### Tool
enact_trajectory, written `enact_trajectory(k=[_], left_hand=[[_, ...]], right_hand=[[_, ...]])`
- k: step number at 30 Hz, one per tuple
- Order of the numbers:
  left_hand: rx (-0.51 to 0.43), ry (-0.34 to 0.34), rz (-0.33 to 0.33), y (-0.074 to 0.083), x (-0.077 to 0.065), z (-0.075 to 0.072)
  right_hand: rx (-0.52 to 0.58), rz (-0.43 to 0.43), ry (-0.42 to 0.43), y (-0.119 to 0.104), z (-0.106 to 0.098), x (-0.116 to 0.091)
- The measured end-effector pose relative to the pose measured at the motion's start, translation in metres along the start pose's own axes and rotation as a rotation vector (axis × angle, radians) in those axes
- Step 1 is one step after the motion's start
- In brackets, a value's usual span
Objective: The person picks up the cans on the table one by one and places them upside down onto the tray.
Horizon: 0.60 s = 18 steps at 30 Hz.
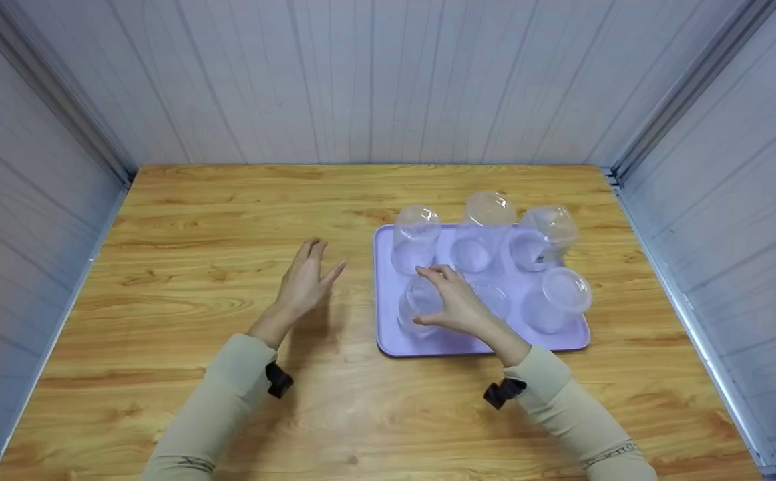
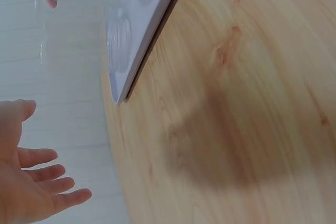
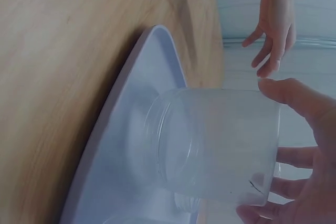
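Clear plastic jars stand in two rows on a lilac tray [image 1: 388,341]. My right hand [image 1: 458,304] grips the front-left jar [image 3: 220,140] near its upper end, with the thumb on one side and the fingers on the other. That jar's threaded mouth faces down toward the tray in the right wrist view. Whether its rim touches the tray I cannot tell. My left hand [image 1: 304,284] hovers over the table to the left of the tray, holding nothing, its fingers spread and relaxed. It also shows in the left wrist view, palm turned partly to the camera.
Around the held jar stand a back-left jar [image 1: 416,240], a taller back-middle jar [image 1: 485,230], a back-right jar [image 1: 545,237], and a front-right jar [image 1: 558,300]. A front-middle jar [image 1: 493,297] is partly behind the right hand. Pale panel walls [image 1: 361,80] border the wooden table [image 1: 181,267].
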<state>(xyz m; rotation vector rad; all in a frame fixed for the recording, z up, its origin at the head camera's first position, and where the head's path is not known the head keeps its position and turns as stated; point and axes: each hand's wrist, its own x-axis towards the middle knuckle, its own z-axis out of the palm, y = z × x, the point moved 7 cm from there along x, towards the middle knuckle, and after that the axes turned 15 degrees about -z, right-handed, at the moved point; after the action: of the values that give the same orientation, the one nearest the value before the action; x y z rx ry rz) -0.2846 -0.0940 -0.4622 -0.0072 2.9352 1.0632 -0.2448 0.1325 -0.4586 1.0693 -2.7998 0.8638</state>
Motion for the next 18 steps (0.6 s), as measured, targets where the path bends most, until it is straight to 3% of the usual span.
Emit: enact_trajectory(k=[5,12,18], left_hand=[[0.129,0.045,0.033,0.002,0.005,-0.006],[0.277,-0.028,-0.027,-0.001,0.013,-0.011],[0.328,-0.021,-0.044,0.004,0.019,-0.02]], right_hand=[[-0.006,0.012,-0.044,0.0,0.002,0.006],[-0.012,0.051,-0.081,0.004,0.006,0.012],[-0.027,0.054,-0.121,0.004,0.012,0.014]])
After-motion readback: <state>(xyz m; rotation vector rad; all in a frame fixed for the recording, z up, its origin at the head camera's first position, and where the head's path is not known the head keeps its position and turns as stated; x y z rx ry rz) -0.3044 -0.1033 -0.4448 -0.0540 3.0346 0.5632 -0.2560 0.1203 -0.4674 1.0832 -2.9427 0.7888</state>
